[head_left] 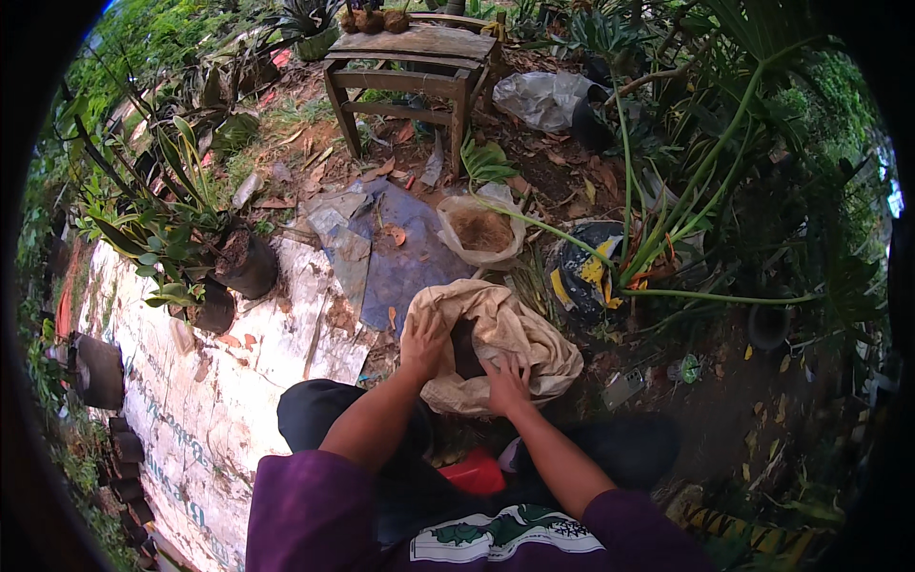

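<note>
A beige woven sack (538,348) with its rim rolled down stands between my knees, and dark soil (464,351) shows through its mouth. My left hand (426,345) is closed on the left side of the rim, fingers pointing away from me. Over the near right part of the rim, my right hand (508,383) grips the cloth, its fingertips reaching toward the opening. Just beyond the sack sits a whitish plastic bag (519,250) with brown fibrous material (479,230) in it. A red plastic object (474,472) lies below the sack, partly hidden by my clothing.
A wooden stool (400,84) stands at the far side. To the right, a large leafy plant grows from a black and yellow container (583,276). Potted plants (248,262) stand on a printed white sheet (238,381) at left. A bluish sheet (410,238) covers ground ahead.
</note>
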Available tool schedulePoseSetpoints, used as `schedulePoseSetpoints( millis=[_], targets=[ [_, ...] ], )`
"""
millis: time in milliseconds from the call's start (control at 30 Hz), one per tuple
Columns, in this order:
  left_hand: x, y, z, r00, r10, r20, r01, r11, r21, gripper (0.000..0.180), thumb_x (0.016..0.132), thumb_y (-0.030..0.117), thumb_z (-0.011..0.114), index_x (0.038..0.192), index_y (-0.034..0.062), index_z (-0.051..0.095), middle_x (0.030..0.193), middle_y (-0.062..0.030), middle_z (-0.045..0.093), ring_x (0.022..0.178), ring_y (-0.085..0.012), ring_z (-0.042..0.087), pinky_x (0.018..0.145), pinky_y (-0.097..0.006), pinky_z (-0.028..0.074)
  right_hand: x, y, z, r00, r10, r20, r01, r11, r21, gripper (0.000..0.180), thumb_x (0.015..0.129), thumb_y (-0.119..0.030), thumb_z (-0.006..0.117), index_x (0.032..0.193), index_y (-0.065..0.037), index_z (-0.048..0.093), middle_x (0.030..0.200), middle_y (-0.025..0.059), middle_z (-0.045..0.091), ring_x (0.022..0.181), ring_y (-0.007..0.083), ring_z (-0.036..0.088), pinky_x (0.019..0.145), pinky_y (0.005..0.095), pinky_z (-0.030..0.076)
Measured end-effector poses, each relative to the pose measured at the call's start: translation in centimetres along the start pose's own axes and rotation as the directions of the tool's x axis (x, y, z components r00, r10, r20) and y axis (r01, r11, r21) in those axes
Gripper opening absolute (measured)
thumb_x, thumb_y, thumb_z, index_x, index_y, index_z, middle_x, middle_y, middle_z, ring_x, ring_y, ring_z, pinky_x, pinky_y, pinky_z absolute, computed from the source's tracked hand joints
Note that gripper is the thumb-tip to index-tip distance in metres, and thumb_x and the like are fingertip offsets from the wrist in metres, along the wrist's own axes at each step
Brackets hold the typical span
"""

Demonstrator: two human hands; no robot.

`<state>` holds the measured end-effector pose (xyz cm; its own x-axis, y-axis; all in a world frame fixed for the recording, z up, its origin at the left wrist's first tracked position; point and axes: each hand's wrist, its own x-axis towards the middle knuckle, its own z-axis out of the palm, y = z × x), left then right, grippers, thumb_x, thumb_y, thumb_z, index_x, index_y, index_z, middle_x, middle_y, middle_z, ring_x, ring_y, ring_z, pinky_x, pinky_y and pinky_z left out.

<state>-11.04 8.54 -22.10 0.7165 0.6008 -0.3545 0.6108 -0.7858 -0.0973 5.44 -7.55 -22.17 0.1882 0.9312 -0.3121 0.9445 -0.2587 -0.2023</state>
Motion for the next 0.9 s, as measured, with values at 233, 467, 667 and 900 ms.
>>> schedulePoseSetpoints(
  millis=[233,467,667,900],
  targets=[
    [1.4,0.3,0.3,0.949,-0.061,0.309,0.083,0.995,-0.058,0.070,0.082,0.042,0.070,0.144,0.0141,0.055,0.153,-0.0165,0.047,0.147,-0.0334,0.035,0.117,-0.059,0.020,0.6,3.2,0.9,0.764,0.155,0.626,-0.186,0.982,-0.016,0.078,0.076,-0.043,0.081,0.145,-0.019,0.056,0.149,0.0177,0.050,0.139,0.0343,0.047,0.114,0.0577,0.036],
    [0.8,2.0,-1.2,0.993,0.111,0.045,-0.095,0.957,-0.276,0.068,0.078,0.020,0.073,0.143,0.0174,0.053,0.141,-0.0112,0.054,0.135,-0.0305,0.048,0.109,-0.050,0.037,8.7,5.3,-0.8,0.808,-0.274,0.521,0.098,0.935,0.340,0.059,0.087,-0.036,0.071,0.140,-0.014,0.060,0.143,0.0109,0.060,0.131,0.0336,0.056,0.110,0.0452,0.043],
    [-0.7,-0.7,0.1,0.978,0.170,-0.119,-0.187,0.970,-0.156,0.100,0.066,0.036,0.086,0.154,0.0224,0.041,0.157,-0.0141,0.037,0.150,-0.0340,0.028,0.122,-0.056,0.019,14.7,7.5,-4.2,0.954,0.299,-0.031,-0.247,0.839,0.485,0.059,0.084,-0.033,0.071,0.131,-0.001,0.059,0.138,0.0222,0.058,0.133,0.0375,0.052,0.110,0.0478,0.043],
    [-0.7,-1.0,0.5,0.976,0.203,0.081,-0.184,0.963,-0.196,0.082,0.082,0.038,0.075,0.155,0.0227,0.039,0.159,-0.0157,0.037,0.152,-0.0340,0.025,0.122,-0.058,0.019,10.3,0.4,1.1,0.981,-0.010,0.192,-0.048,0.954,0.297,0.031,0.082,-0.021,0.066,0.109,-0.006,0.070,0.130,0.0165,0.062,0.130,0.0340,0.052,0.106,0.0481,0.044]
  ],
)
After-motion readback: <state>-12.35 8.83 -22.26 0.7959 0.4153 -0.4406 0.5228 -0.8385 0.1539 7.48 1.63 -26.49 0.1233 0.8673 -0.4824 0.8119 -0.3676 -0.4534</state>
